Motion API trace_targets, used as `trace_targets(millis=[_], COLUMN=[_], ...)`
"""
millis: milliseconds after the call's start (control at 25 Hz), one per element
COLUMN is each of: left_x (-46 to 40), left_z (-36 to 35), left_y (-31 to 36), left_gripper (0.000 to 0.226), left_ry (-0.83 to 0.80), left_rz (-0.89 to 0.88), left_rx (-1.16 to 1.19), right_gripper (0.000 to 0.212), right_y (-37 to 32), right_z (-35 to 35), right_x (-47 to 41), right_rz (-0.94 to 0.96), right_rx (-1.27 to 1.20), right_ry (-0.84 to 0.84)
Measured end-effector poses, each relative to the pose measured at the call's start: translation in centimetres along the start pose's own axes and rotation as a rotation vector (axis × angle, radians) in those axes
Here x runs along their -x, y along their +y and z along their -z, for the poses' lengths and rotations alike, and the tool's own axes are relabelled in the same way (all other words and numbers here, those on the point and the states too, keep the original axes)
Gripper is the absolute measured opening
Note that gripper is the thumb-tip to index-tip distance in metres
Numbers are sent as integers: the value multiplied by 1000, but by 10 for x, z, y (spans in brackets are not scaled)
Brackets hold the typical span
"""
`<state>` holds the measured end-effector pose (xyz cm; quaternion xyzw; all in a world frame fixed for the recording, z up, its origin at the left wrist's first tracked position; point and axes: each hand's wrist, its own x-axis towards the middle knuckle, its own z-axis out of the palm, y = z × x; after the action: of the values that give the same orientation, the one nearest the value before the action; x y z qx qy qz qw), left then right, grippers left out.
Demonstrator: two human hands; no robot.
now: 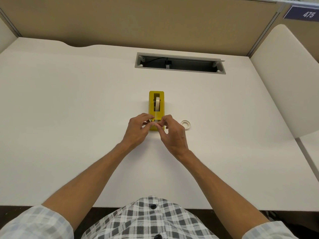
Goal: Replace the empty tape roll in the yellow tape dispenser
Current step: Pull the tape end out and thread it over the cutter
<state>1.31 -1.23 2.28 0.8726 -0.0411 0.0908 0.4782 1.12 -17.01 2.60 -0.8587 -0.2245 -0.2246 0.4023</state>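
The yellow tape dispenser (156,104) stands mid-desk, its length running away from me. A tape roll (157,102) sits upright in its slot. A clear strip of tape (157,116) runs from the roll toward the near end. My left hand (138,130) and my right hand (172,133) meet at that near end, both pinching the strip's free end with thumb and fingers. The fingers hide the cutter. An empty white tape core (186,125) lies flat on the desk just right of my right hand.
A white desk (69,100) with a recessed cable tray (179,62) open at the back. Tan partition panels stand behind, and a white side panel (284,83) rises on the right.
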Motion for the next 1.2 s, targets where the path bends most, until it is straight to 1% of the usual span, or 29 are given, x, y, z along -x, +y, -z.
trace_targets(millis=[560,1200], left_x=[0,0], left_z=[0,0], left_y=[0,0], left_gripper=[24,25], left_ry=[-20,-49], left_rz=[-6,16], left_rx=[-5,16], right_gripper=[17,19], right_y=[1,9], right_z=[4,-4], right_x=[1,7], right_rz=[14,-1], right_rx=[10,57], right_ry=[1,-44])
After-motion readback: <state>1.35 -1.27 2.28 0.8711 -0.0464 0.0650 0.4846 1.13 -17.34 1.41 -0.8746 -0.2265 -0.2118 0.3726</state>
